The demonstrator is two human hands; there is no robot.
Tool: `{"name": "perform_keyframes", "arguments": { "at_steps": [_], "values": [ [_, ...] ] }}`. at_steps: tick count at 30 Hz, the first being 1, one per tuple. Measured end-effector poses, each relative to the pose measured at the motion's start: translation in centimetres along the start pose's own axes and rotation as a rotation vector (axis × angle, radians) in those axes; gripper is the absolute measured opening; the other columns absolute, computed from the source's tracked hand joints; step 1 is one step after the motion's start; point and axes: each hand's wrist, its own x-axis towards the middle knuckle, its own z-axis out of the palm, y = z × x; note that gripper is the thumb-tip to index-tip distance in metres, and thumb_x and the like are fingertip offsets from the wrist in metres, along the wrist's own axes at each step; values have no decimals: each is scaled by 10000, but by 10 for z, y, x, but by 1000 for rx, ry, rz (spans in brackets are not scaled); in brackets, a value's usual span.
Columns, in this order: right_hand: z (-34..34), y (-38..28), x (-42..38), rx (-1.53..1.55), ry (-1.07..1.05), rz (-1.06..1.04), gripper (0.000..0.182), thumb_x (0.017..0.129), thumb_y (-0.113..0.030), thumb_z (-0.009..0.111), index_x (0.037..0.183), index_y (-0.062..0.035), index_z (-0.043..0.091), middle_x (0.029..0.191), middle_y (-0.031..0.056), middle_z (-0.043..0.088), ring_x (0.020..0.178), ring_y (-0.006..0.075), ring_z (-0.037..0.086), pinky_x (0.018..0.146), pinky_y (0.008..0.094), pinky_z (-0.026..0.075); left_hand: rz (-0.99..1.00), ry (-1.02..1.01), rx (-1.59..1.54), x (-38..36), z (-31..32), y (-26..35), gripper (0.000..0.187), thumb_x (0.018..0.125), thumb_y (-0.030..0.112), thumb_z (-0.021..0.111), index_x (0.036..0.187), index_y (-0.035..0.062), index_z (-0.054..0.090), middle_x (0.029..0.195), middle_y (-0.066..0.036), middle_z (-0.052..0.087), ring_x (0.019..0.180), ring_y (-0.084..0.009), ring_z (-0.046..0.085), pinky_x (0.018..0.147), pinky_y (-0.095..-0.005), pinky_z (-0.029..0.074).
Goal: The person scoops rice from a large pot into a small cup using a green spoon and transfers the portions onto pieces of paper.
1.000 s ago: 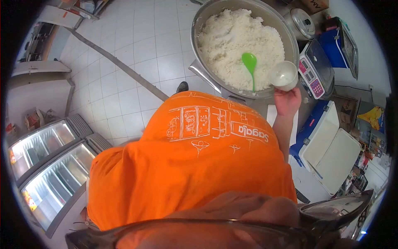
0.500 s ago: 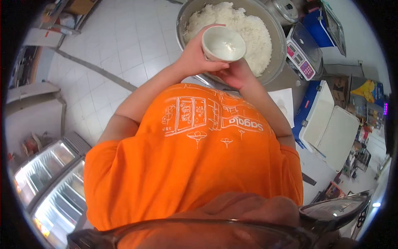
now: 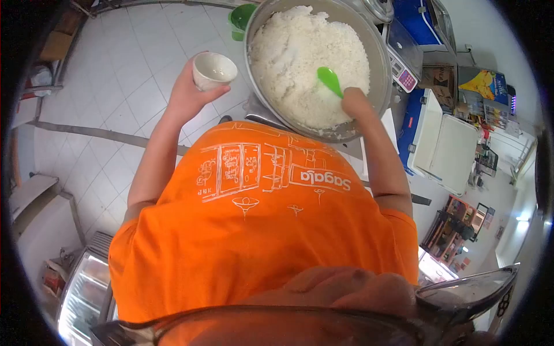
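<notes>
My left hand [image 3: 189,95] is closed around a small white bowl [image 3: 214,70], holding it out to the left of the big pot with its opening tilted toward me. Nothing but a shine shows inside the bowl. Over the right side of the pot, my right hand [image 3: 356,104] grips the handle of a green rice paddle [image 3: 329,79]. The paddle's blade lies against the white rice [image 3: 306,52]. A wide metal pot [image 3: 378,57] holds the rice, which is heaped higher toward the far side.
A digital scale [image 3: 402,57] stands right of the pot. Farther right are a blue-and-white cooler box [image 3: 430,132] with its lid raised and a cardboard box [image 3: 438,81]. A green basin [image 3: 242,20] sits behind the pot's left edge. Tiled floor [image 3: 138,52] spreads to the left.
My hands have parted. The left carried the bowl leftward, away from over the pot; the right moved to the pot's right side and now holds the green paddle on the rice.
</notes>
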Motion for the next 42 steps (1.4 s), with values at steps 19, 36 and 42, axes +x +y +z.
{"name": "perform_keyframes", "arguments": {
  "at_steps": [19, 36, 42],
  "values": [
    [-8, -99, 13, -76, 67, -257, 192, 798, -102, 550, 851, -31, 720, 897, 216, 696, 883, 385, 681, 778, 476, 546, 163, -381, 181, 40, 26, -30, 845, 690, 286, 863, 1376, 44, 434, 1231, -214, 604, 1112, -350, 607, 960, -412, 472],
    [-126, -101, -78, -136, 297, 66, 206, 831, -113, 543, 875, -44, 732, 911, 178, 712, 860, 342, 700, 750, 446, 556, 30, -517, 83, 47, 25, -19, 762, 707, 160, 857, 1342, 17, 461, 1224, -171, 623, 1162, -281, 599, 985, -371, 458],
    [-103, -14, -180, 148, 357, 207, 267, 900, -277, 581, 965, -53, 713, 865, 216, 669, 836, 409, 649, 732, 481, 501, 28, -530, 113, 50, 12, -28, 764, 712, 151, 856, 1348, 21, 455, 1205, -158, 624, 1148, -269, 598, 981, -369, 458]
  ]
}}
